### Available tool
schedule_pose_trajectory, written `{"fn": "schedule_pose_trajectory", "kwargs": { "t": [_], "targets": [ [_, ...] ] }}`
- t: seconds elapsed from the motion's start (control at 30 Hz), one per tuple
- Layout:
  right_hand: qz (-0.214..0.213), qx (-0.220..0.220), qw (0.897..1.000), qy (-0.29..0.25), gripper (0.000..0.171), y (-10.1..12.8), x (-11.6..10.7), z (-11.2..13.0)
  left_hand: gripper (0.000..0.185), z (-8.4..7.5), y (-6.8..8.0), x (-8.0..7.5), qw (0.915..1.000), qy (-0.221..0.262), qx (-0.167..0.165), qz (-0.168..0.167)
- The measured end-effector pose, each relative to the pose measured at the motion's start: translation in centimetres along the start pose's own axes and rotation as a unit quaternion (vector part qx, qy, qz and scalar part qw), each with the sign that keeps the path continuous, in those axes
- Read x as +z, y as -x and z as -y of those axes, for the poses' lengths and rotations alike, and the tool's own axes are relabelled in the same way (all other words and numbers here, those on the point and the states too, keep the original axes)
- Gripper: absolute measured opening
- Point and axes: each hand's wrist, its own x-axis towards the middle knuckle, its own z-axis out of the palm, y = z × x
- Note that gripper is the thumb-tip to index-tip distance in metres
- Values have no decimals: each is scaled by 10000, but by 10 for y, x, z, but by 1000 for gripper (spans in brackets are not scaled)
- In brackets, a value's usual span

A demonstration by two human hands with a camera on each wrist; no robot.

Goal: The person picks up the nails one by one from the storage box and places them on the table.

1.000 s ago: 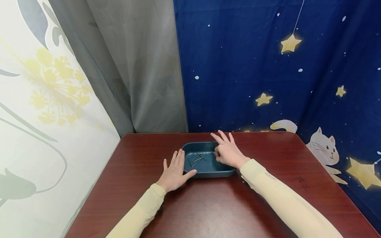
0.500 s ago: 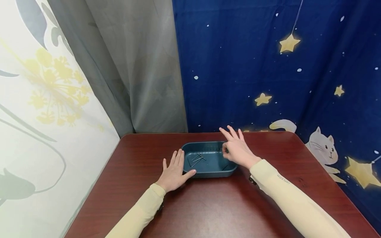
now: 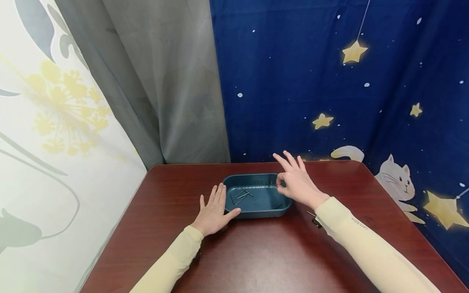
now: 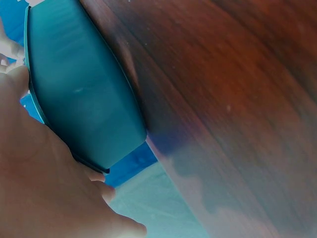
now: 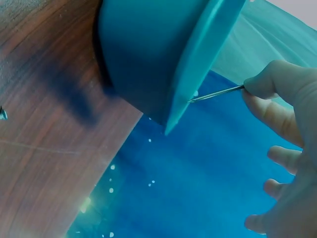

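Observation:
A teal oblong tray (image 3: 257, 214) stands on the table. Several thin metal nails (image 3: 242, 197) lie crossed in its left part. My left hand (image 3: 213, 213) rests along the tray's left end, fingers straight and thumb on the front rim; the left wrist view shows the palm beside the tray wall (image 4: 79, 84). Over the tray's right end, my right hand (image 3: 296, 183) pinches one nail (image 5: 217, 93) between thumb and index finger, the other fingers spread. In the right wrist view its point is close to the tray rim (image 5: 198, 59); whether they touch I cannot tell.
The reddish-brown wooden table (image 3: 256, 252) ends just behind the tray, at a grey curtain (image 3: 190, 101) and a blue starry curtain (image 3: 278, 81). A nail-like metal piece (image 5: 3, 114) lies on the table at the left edge of the right wrist view.
My right hand has moved right and slightly up, from over the tray's inside to its right end, still pinching. The left hand and the nails in the tray stay put.

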Motion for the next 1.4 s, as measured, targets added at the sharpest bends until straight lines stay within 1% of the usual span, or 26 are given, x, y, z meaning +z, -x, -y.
{"fn": "schedule_pose_trajectory", "kwargs": {
  "t": [0.2, 0.5, 0.73, 1.0, 1.4],
  "targets": [
    [-160, 49, 9998, 68, 22, 4, -9, -8, 105, 1, -1, 1, 10000, -74, 0, -14],
    [28, 298, 9995, 139, 22, 19, -14, -25, 107, 0, 0, -1, 9999, -45, -70, 108],
    [140, 396, 9989, 189, 23, 31, -16, -35, 108, 2, -1, 2, 10000, -37, 4, -13],
    [230, 458, 9985, 201, 26, 48, -15, -45, 107, 1, 0, 0, 9999, 78, -50, 87],
    [761, 694, 9946, 78, 33, 79, -7, -58, 107, 1, 0, 0, 9999, 13, -53, 101]
  ]
}}
